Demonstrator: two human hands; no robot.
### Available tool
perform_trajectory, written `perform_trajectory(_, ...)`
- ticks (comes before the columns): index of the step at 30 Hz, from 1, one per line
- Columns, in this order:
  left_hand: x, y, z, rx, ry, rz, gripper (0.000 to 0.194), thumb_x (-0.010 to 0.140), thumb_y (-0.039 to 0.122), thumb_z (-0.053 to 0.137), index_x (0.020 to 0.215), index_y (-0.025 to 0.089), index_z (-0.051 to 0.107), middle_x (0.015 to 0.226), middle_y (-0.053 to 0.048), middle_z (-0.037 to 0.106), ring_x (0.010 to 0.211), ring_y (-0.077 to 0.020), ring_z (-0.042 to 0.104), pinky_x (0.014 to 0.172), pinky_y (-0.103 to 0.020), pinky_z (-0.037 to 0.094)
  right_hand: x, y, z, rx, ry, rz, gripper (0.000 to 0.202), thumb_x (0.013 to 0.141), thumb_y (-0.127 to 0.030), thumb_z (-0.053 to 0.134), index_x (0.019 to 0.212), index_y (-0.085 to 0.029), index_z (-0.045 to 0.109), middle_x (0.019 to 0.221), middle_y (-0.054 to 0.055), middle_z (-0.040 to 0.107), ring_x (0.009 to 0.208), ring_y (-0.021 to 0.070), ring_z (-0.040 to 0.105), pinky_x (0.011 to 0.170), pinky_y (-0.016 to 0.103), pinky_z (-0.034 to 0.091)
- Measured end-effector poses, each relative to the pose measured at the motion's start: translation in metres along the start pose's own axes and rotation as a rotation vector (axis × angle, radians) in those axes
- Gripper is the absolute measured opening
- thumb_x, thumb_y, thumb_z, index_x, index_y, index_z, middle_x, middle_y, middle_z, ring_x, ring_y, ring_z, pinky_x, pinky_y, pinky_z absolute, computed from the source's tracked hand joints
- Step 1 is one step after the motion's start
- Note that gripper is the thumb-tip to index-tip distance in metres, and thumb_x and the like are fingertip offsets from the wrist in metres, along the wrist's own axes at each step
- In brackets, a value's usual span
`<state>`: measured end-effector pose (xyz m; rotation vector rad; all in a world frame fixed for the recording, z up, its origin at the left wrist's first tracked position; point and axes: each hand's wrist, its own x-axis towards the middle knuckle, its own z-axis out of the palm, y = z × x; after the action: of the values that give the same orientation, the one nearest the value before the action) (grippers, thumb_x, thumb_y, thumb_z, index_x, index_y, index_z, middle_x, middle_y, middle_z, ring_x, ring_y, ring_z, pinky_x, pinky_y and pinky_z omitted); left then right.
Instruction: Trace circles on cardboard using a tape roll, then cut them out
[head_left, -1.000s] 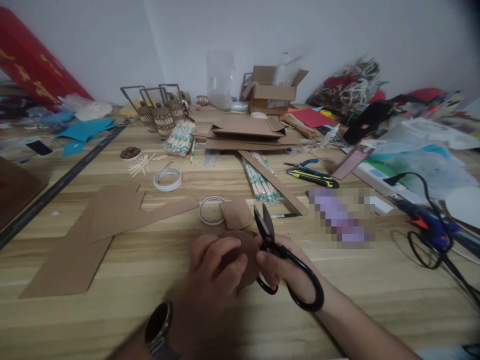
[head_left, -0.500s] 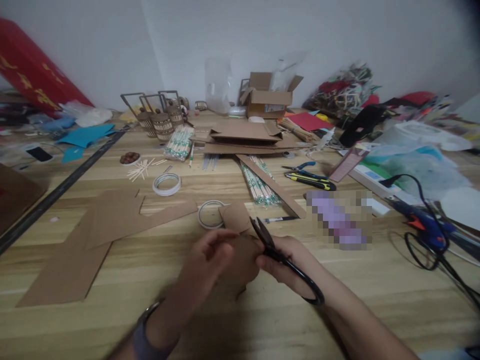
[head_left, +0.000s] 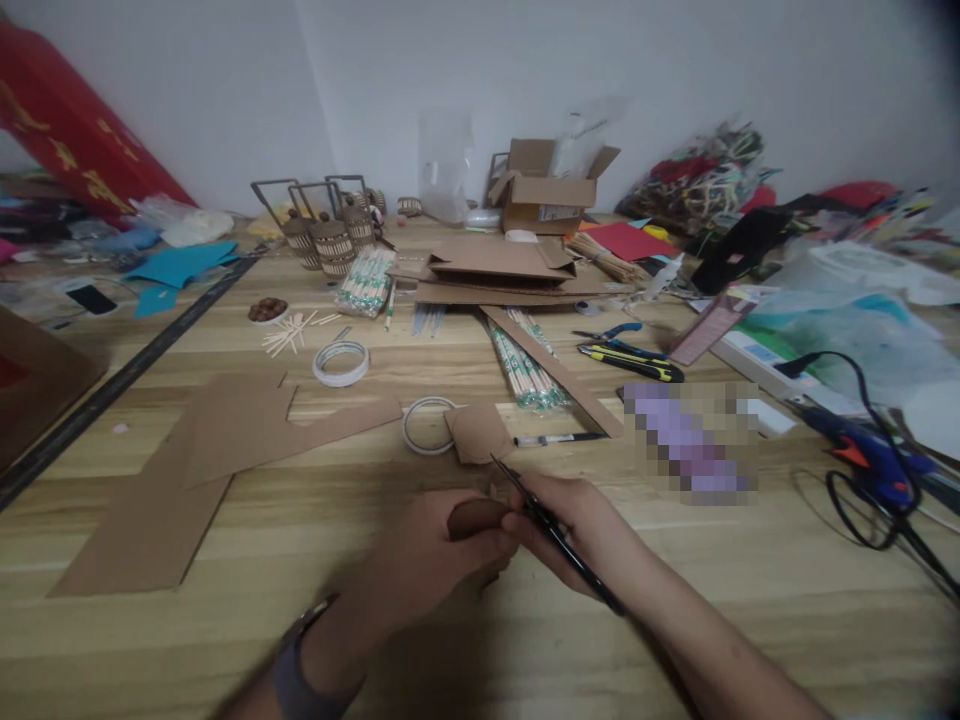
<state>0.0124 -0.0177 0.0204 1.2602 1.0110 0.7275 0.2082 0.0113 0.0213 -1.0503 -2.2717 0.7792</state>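
Because the brown piece (head_left: 477, 518) is held edge-on between the two hands, just in front of the person and near the table (head_left: 750, 560), most of its outline is hidden. The left hand (head_left: 427, 545) has its fingers curled around it, gripping it from the left; the right hand (head_left: 574, 505) has its fingers clasped about the scissors (head_left: 559, 537), its thumb close against the piece's right end. The blades show edge-on, so whether they are parted cannot be told. A slip could nick the left fingers, since the points lie so near them, and a hard squeeze might crease the piece if it is thin board. Counted outward, there is one brown piece and one pair of scissors; then one square of cardboard (head_left: 480, 432) touching or overlapping a thin tape ring (head_left: 406, 430), and one thicker tape roll (head_left: 341, 377), making two rolls; one pen (head_left: 559, 440); one cutter (head_left: 634, 362) and one pair of pliers (head_left: 616, 332); one glue gun (head_left: 874, 460); two packs of sticks, one near (head_left: 529, 370) and one farther back (head_left: 367, 282); and three handled baskets (head_left: 334, 250) near the wall, grouped too closely to separate cleanly.
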Motion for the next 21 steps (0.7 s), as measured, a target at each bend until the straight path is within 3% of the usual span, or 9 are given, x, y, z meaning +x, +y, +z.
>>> perform_trajectory(4, 0.002, 0.000, -0.002, -0.114, 0.169, 0.017, 0.014, 0.082, 0.034, 0.074, 0.086, 0.021, 0.078, 0.081, 0.002, 0.076, 0.082, -0.0213, 0.069, 0.074, -0.027, 0.049, 0.001, 0.002, 0.000, 0.067, 0.103, 0.069, 0.031, 0.092, -0.045, 0.063, 0.075, -0.022, 0.052, 0.060, -0.003, 0.055, 0.052, 0.0128, 0.049, 0.051, 0.022, 0.034)
perform_trajectory(7, 0.004, -0.002, -0.003, -0.300, 0.262, -0.001, 0.028, 0.071, 0.034, 0.082, 0.095, 0.021, 0.078, 0.093, -0.003, 0.080, 0.088, -0.0234, 0.071, 0.079, -0.031, 0.052, 0.000, 0.003, -0.002, 0.130, 0.081, 0.077, 0.039, 0.087, -0.057, 0.069, 0.083, -0.021, 0.057, 0.068, -0.002, 0.059, 0.058, 0.0145, 0.053, 0.055, 0.023, 0.037)
perform_trajectory(11, 0.002, -0.001, -0.003, -0.333, 0.316, 0.017, 0.026, 0.065, 0.032, 0.086, 0.085, 0.020, 0.076, 0.081, 0.000, 0.077, 0.078, -0.0193, 0.067, 0.073, -0.028, 0.051, -0.002, 0.000, -0.003, 0.123, -0.043, 0.070, 0.043, 0.086, -0.059, 0.070, 0.100, -0.020, 0.063, 0.077, 0.001, 0.064, 0.064, 0.0171, 0.056, 0.058, 0.024, 0.039)
perform_trajectory(15, 0.002, 0.001, -0.002, -0.255, 0.364, 0.002, 0.019, 0.064, 0.029, 0.084, 0.072, 0.020, 0.069, 0.064, 0.005, 0.065, 0.063, -0.0143, 0.057, 0.060, -0.024, 0.043, -0.003, -0.003, -0.002, 0.098, -0.093, 0.100, 0.048, 0.081, -0.061, 0.075, 0.100, -0.019, 0.066, 0.085, 0.005, 0.069, 0.072, 0.0208, 0.062, 0.063, 0.026, 0.043)
perform_trajectory(21, 0.002, -0.002, -0.002, -0.291, 0.377, 0.035, 0.017, 0.064, 0.024, 0.081, 0.071, 0.020, 0.066, 0.066, 0.005, 0.065, 0.063, -0.0132, 0.057, 0.060, -0.023, 0.042, -0.003, -0.008, -0.003, 0.030, -0.102, 0.102, 0.046, 0.077, -0.059, 0.081, 0.099, -0.020, 0.068, 0.088, 0.007, 0.071, 0.076, 0.0236, 0.066, 0.064, 0.027, 0.044)
